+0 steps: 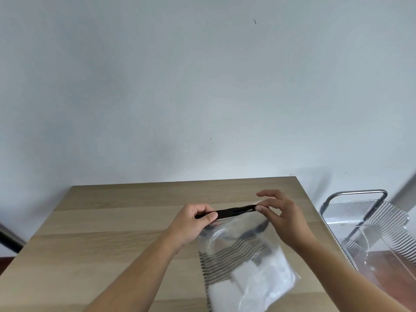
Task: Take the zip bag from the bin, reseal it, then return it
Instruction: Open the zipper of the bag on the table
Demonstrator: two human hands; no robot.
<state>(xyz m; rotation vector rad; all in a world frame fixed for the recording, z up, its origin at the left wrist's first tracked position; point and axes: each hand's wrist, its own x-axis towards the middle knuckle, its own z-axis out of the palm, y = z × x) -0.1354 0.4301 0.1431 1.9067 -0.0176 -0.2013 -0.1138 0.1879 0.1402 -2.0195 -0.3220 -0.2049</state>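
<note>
A clear zip bag (245, 262) lies on the wooden table (108, 239), holding striped grey-and-white folded cloth. Its black zip strip (235, 211) runs along the far end, raised a little off the table. My left hand (193, 224) pinches the left end of the strip between thumb and fingers. My right hand (281, 217) pinches the right end with thumb and forefinger, the other fingers spread above. Whether the strip is fully pressed together I cannot tell.
A clear ribbed plastic bin (369, 224) with a metal frame handle (358, 193) stands just past the table's right edge. A plain pale wall rises behind the table. A dark bar (9, 238) shows at the far left.
</note>
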